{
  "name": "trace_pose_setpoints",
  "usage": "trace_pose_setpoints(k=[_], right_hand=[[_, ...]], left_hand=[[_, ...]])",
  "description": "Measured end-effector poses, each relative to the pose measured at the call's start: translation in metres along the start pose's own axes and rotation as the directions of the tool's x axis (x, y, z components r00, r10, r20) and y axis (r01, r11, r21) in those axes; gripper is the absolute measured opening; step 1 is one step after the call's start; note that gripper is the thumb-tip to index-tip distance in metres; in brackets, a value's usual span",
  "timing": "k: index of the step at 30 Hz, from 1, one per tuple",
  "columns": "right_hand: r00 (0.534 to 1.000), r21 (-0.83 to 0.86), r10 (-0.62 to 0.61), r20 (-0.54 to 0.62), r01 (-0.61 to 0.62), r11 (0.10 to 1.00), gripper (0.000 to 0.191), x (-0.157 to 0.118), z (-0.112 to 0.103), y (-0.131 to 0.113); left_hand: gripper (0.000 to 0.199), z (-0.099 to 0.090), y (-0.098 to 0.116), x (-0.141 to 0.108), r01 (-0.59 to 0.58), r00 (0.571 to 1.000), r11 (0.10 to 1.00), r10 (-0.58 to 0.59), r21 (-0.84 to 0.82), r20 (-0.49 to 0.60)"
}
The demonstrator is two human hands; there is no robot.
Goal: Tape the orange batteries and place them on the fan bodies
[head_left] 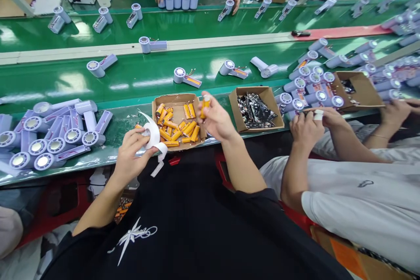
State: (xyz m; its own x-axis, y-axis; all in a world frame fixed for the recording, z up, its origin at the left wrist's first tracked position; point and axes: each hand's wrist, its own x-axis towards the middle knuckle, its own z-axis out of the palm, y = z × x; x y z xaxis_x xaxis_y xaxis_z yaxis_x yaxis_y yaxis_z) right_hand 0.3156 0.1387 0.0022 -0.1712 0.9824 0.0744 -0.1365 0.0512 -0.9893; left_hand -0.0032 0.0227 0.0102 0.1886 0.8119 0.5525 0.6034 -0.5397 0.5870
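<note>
My left hand (131, 155) is closed on a roll of white tape (152, 134), and a loose strip of it hangs down toward my shirt. An orange battery cell (205, 106) is pinched upright between the fingers of my right hand (218, 120), which has white wrapping on a fingertip. Between the two hands sits a shallow cardboard box (177, 99) holding several more orange cells (177, 132), some lying loose and a few side by side. One more orange cell shows partly behind the tape roll and my left fingers.
Purple fan housings (57, 144) are heaped at left, with more (302, 83) at right. A box of dark circuit boards (256, 109) stands right of the cells. Housings lie along the green conveyor (138, 76). A co-worker's hands (306, 127) are close on my right; others work opposite.
</note>
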Motion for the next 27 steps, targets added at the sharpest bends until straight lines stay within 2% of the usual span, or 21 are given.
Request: trace_pose_setpoints(k=[2,4,7,11,13,17,22,25,27], right_hand=[[0.987,0.180,0.108,0.117,-0.129,0.975,0.061,-0.018,0.017,-0.005],[0.981,0.213,0.112,0.158,-0.144,0.966,0.055,-0.030,0.029,-0.012],[0.979,0.080,0.080,0.185,-0.096,0.992,0.053,-0.036,0.032,-0.025],[0.967,-0.107,0.127,0.222,-0.105,0.989,0.067,-0.039,0.023,-0.034],[0.961,-0.198,0.130,0.245,-0.082,0.977,0.070,-0.042,0.020,-0.036],[0.939,-0.375,0.121,0.322,0.009,0.927,0.063,-0.046,0.021,-0.038],[0.902,-0.455,0.100,0.421,0.115,0.883,0.056,-0.042,0.030,-0.042],[0.888,-0.454,0.137,0.439,0.088,0.887,0.051,-0.039,0.034,-0.039],[0.890,-0.410,0.179,0.420,0.010,0.912,0.049,-0.041,0.039,-0.031]], left_hand=[[0.013,0.006,-0.002,0.000,-0.103,0.994,0.990,0.104,0.092,-0.013],[0.017,0.010,-0.002,0.001,-0.199,0.980,0.970,0.198,0.138,0.022],[0.025,0.011,-0.001,0.004,-0.315,0.948,0.932,0.302,0.180,0.100],[0.037,0.007,-0.002,0.007,-0.429,0.897,0.882,0.391,0.195,0.205],[0.040,0.007,-0.002,0.008,-0.458,0.877,0.871,0.411,0.179,0.248],[0.045,0.008,0.001,0.008,-0.497,0.840,0.851,0.423,0.168,0.339],[0.046,0.008,0.010,0.012,-0.526,0.799,0.837,0.426,0.152,0.424],[0.046,0.007,0.015,0.019,-0.518,0.786,0.846,0.411,0.127,0.462],[0.041,0.007,0.017,0.023,-0.511,0.783,0.850,0.399,0.127,0.478]])
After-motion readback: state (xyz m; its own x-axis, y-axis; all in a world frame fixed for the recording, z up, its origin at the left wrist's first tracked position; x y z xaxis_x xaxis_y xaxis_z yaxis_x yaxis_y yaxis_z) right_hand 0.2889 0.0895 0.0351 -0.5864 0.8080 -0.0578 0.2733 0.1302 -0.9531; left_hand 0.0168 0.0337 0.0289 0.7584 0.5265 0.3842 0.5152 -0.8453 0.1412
